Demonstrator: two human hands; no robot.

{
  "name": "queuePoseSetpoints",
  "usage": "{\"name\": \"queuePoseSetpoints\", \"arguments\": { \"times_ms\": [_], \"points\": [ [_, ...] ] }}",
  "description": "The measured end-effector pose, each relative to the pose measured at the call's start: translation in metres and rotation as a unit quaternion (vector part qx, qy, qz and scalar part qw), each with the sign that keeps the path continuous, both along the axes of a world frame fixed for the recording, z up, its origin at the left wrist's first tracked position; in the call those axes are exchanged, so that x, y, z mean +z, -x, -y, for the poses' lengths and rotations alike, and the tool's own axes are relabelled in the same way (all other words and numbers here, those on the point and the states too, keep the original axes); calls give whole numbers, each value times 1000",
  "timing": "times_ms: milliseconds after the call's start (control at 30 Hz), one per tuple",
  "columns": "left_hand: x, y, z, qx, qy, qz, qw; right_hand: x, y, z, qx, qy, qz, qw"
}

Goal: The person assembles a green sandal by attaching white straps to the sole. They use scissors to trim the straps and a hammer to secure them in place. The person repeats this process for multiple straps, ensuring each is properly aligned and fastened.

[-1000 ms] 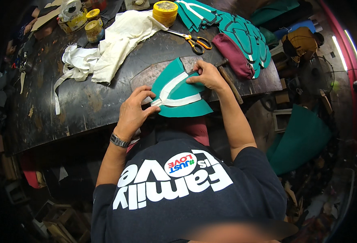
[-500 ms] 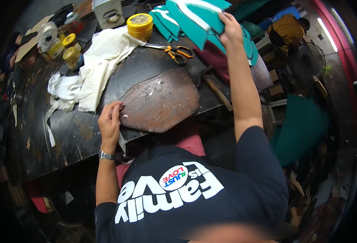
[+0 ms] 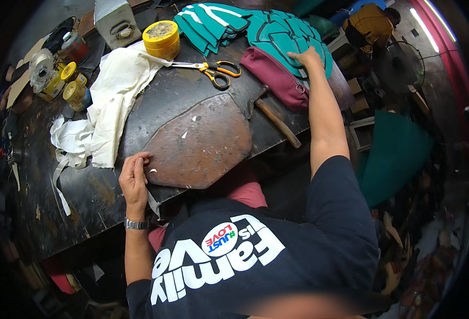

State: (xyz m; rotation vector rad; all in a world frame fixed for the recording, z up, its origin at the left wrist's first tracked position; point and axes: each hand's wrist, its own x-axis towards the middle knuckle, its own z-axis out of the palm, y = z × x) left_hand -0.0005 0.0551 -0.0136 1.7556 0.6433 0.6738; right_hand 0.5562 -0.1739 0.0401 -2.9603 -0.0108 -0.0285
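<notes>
My right hand (image 3: 310, 58) reaches to the far right, fingers stretched out and apart, over a pile of teal fabric pieces with black edging (image 3: 277, 33). Left of that pile lie fanned teal pieces with white bands (image 3: 205, 24). My left hand (image 3: 134, 178) is at the left edge of a worn brown cutting board (image 3: 205, 143), its fingers curled and pressed together. Whatever they may pinch is hidden. A few small white scraps (image 3: 184, 135) dot the board. A maroon zip pouch (image 3: 277, 80) lies just below the teal pile.
Orange-and-black scissors (image 3: 217, 72), a yellow tub (image 3: 161, 40) and cream cloth (image 3: 118, 101) lie beyond the board. A wooden-handled hammer (image 3: 278, 122) rests at its right. Jars (image 3: 77, 95) stand far left. Another person (image 3: 370, 29) bends at the far right.
The teal piece with the white band has left my right hand, and pieces like it lie at the left. My right hand has come down to the black-edged pile. My left hand stays by the board.
</notes>
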Motion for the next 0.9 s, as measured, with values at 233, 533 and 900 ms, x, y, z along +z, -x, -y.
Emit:
{"name": "queuePoseSetpoints", "arguments": {
  "times_ms": [233,533,900],
  "points": [
    [0,0,1,7,-19,-8,1000,-9,-4,11,-32,-39,-33,998],
    [-3,0,-1,3,-38,8,999,16,22,10,241,-261,416,837],
    [28,20,49,-82,330,370,865,8,265,-36,375,-671,-227,598]
  ]
}}
